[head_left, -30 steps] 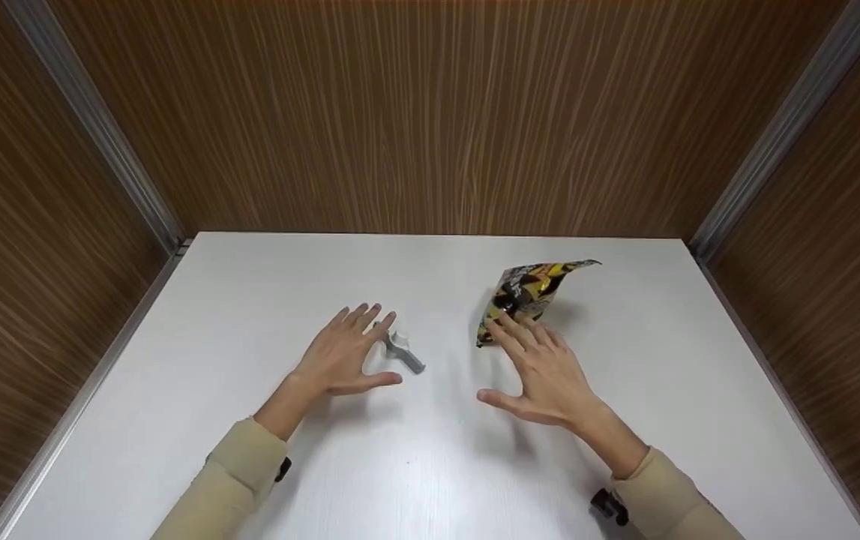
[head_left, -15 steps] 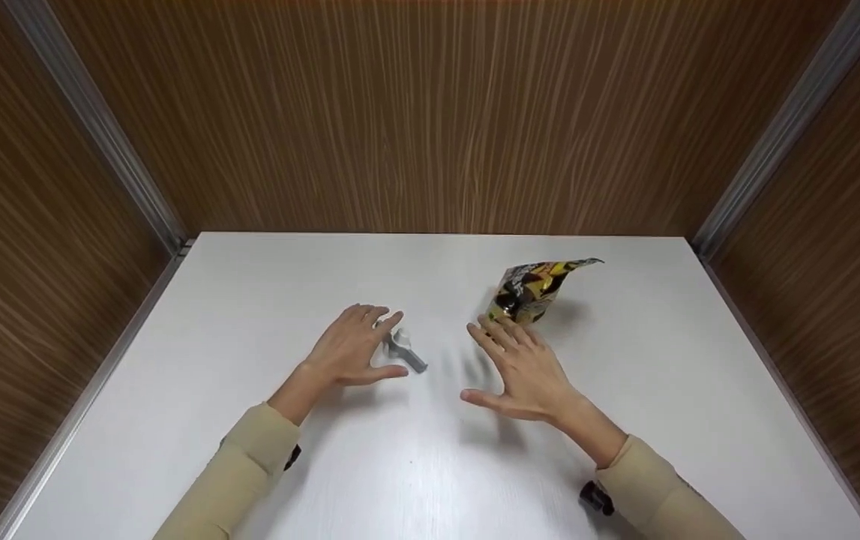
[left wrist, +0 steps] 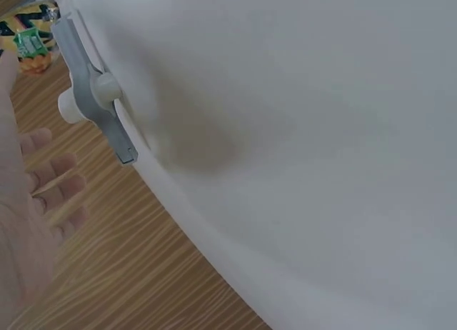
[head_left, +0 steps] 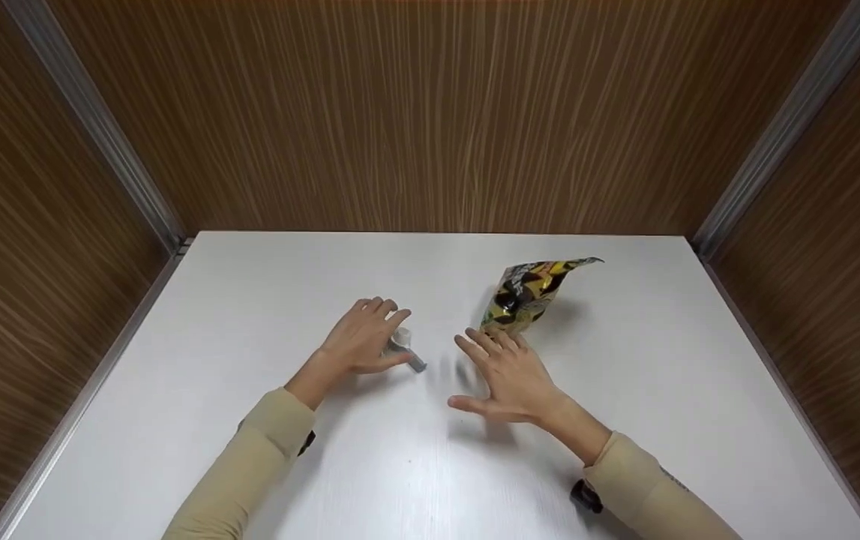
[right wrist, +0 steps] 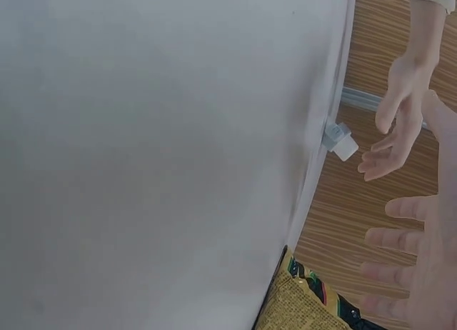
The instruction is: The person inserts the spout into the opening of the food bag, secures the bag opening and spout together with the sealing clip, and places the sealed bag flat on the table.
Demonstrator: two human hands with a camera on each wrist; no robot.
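The small grey-and-white plastic clip (head_left: 406,348) lies mid-surface under the left hand (head_left: 361,345), whose loose fingers cup but don't yet grip it; light, rigid, probably slick, best pinched across its grey bar. Right hand (head_left: 508,371) hovers open, holding nothing

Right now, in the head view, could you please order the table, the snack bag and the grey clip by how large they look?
1. Table, by far the largest.
2. Snack bag.
3. Grey clip, smallest, though the left hand partly covers it.

Bright, even light; soft shadows
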